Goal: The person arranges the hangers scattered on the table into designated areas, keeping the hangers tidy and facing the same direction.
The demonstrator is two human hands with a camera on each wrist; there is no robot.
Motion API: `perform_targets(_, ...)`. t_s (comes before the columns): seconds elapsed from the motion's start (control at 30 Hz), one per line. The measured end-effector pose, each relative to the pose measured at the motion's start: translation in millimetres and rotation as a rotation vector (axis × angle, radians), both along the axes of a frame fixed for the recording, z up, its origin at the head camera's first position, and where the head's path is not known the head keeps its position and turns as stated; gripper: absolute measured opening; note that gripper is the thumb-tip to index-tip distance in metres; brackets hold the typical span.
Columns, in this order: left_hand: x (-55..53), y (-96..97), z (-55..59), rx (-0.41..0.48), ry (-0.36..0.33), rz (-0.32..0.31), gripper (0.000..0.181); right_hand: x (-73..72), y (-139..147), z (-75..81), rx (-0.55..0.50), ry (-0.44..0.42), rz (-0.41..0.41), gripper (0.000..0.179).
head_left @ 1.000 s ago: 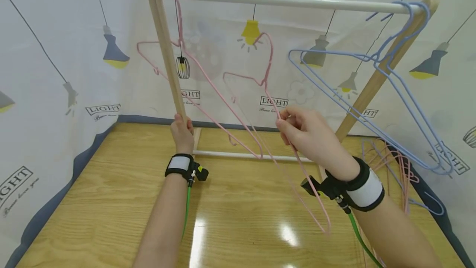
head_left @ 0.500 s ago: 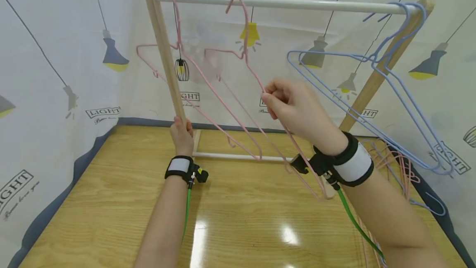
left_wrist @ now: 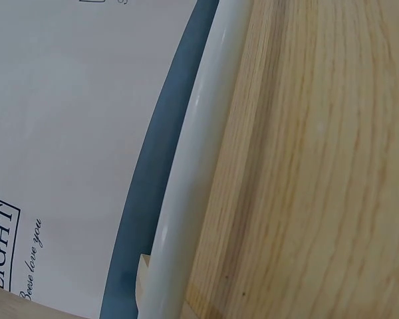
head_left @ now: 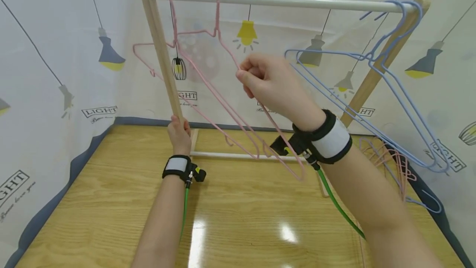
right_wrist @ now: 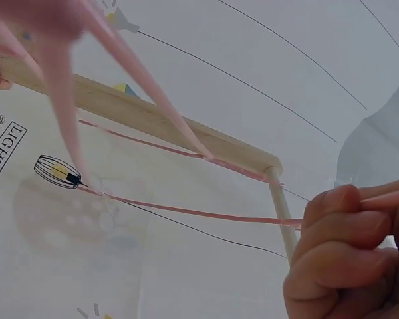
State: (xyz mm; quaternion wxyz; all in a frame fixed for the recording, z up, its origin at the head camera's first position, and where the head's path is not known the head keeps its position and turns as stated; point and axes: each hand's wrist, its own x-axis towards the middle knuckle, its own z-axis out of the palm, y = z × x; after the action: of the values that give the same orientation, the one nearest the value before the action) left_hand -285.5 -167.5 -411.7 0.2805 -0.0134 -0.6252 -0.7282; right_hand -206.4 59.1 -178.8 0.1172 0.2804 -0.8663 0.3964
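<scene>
My left hand (head_left: 179, 137) grips the left wooden post (head_left: 161, 49) of a garment rack, low down near the tabletop. My right hand (head_left: 273, 86) pinches a pink clothes hanger (head_left: 217, 15) between thumb and fingers on its sloping shoulder. This hanger's hook rises above the white top rod (head_left: 279, 2) and is partly cut off by the frame's upper edge. Another pink hanger (head_left: 174, 20) hangs from the rod's left end, beside the post. The right wrist view has the curled fingers (right_wrist: 346, 232) and, large and blurred, part of a pink hanger (right_wrist: 123, 53).
Two blue hangers (head_left: 421, 13) hang at the rod's right end. Several loose pink and blue hangers (head_left: 401, 173) lie on the wooden table (head_left: 241, 218) at the right. A white lower rod (left_wrist: 199, 159) runs between the rack's feet. A printed lamp-pattern cloth (head_left: 122, 24) stands behind.
My right hand has moved left and up with the pink hanger, carrying its hook from below the top rod to above it. My left hand keeps its hold on the post.
</scene>
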Motion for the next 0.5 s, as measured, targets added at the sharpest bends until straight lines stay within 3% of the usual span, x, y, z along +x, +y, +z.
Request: perform_targets(0.5, 0.7, -0.2, 1.2, 0.007, 0.011, -0.013, 0.109, -23.0, -21.6, -20.9, 0.006, -0.052, 0.047, 0.014)
